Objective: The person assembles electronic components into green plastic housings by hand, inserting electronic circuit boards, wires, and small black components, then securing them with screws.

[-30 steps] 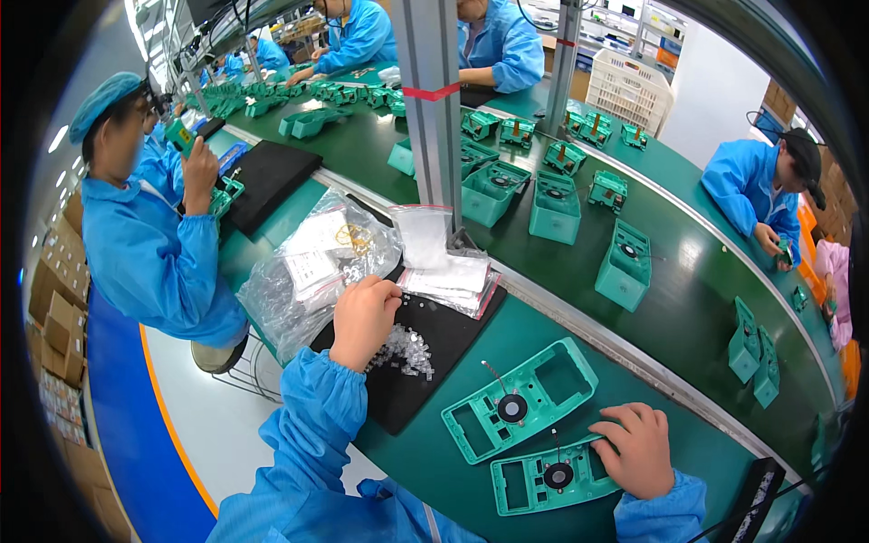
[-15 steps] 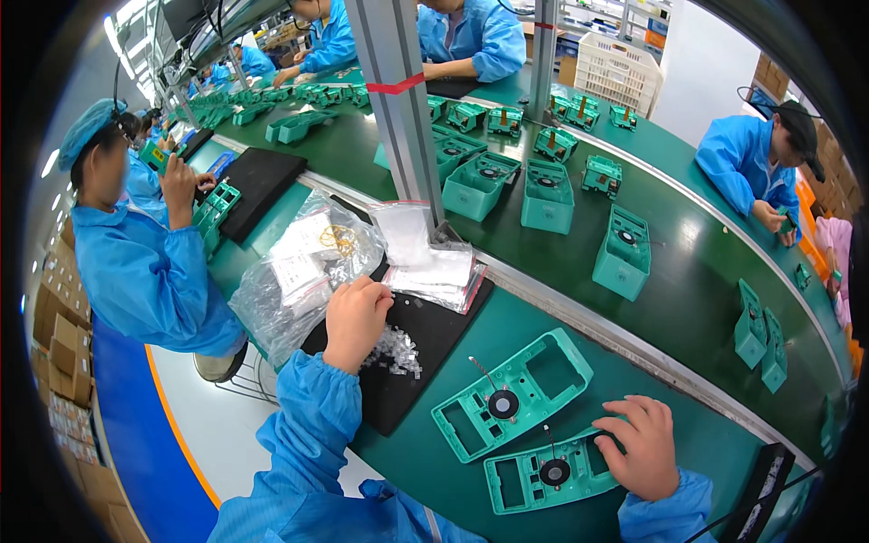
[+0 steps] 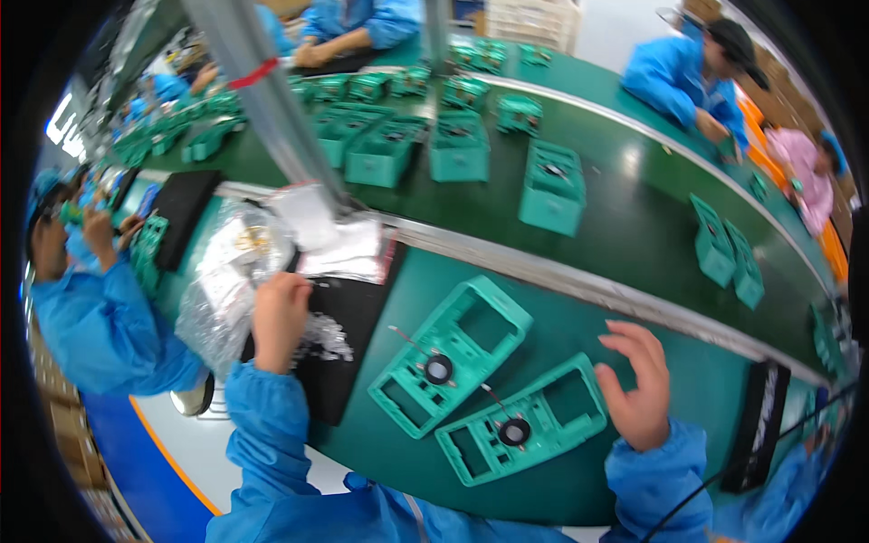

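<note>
My left hand [image 3: 279, 321] is over the black mat [image 3: 342, 391], fingertips pinched together; whatever they hold, if anything, is too small to make out. Beside it lies a pile of small clear pieces [image 3: 326, 338]. Two green plastic housings, each with a round black fan or speaker and a thin wire, rest on the green table: the farther housing [image 3: 463, 360] and the nearer housing [image 3: 543, 438]. My right hand [image 3: 639, 389] is just off the right end of the nearer one, fingers apart and curved, with nothing in it.
A clear plastic bag [image 3: 210, 312] and white packets [image 3: 342, 252] lie beyond my left hand. A metal post [image 3: 272, 109] rises behind them. Past the metal rail [image 3: 507, 253], a green conveyor carries more housings [image 3: 552, 195]. A black strip [image 3: 756, 425] lies at right. Co-workers sit around.
The view has turned, so the scene sits farther left. My right hand has come away from the nearer housing's end and opened wider. My left hand stays pinched over the mat.
</note>
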Motion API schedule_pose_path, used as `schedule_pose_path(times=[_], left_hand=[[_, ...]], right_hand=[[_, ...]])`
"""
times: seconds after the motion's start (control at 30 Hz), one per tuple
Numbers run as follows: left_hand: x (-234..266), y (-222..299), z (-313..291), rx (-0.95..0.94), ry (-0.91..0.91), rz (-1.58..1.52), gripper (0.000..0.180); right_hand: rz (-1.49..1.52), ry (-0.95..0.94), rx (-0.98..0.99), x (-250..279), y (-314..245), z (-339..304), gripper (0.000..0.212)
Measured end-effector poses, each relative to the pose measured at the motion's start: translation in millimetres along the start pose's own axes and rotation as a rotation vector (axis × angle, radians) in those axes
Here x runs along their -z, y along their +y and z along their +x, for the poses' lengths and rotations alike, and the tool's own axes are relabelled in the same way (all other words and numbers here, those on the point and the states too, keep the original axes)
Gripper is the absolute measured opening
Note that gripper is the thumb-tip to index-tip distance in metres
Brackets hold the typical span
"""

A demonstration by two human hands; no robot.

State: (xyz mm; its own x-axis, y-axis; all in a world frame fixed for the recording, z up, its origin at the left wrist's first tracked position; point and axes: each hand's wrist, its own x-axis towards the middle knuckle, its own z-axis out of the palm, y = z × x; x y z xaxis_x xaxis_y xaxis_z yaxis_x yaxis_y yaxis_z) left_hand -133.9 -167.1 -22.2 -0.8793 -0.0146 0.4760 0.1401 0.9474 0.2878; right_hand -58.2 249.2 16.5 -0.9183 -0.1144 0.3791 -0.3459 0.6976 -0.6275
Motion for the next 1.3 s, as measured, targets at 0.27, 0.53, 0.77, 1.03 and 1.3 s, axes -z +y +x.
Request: schedule_pose_path(times=[0.27, 0.53, 0.77, 1.03, 1.3], left_hand=[[42, 187, -69, -0.270, -0.106, -0.354, 0.019], [13, 209, -133, -0.347, -0.299, -0.342, 0.025], [4, 208, -137, -0.364, -0.328, -0.334, 0.024], [5, 202, -132, -0.426, -0.357, -0.361, 0.023], [11, 209, -109, -0.318, -0.578, -0.401, 0.020]], right_hand=[[0.372, 0.037, -0.203, -23, 20, -18, 0.025], [0.451, 0.100, -0.129, -30, 21, -28, 0.023], [0.578, 0.113, -0.143, -32, 23, -30, 0.023], [0.590, 0.121, -0.136, -35, 22, -30, 0.023], [0.601, 0.112, -0.146, -37, 23, -28, 0.022]])
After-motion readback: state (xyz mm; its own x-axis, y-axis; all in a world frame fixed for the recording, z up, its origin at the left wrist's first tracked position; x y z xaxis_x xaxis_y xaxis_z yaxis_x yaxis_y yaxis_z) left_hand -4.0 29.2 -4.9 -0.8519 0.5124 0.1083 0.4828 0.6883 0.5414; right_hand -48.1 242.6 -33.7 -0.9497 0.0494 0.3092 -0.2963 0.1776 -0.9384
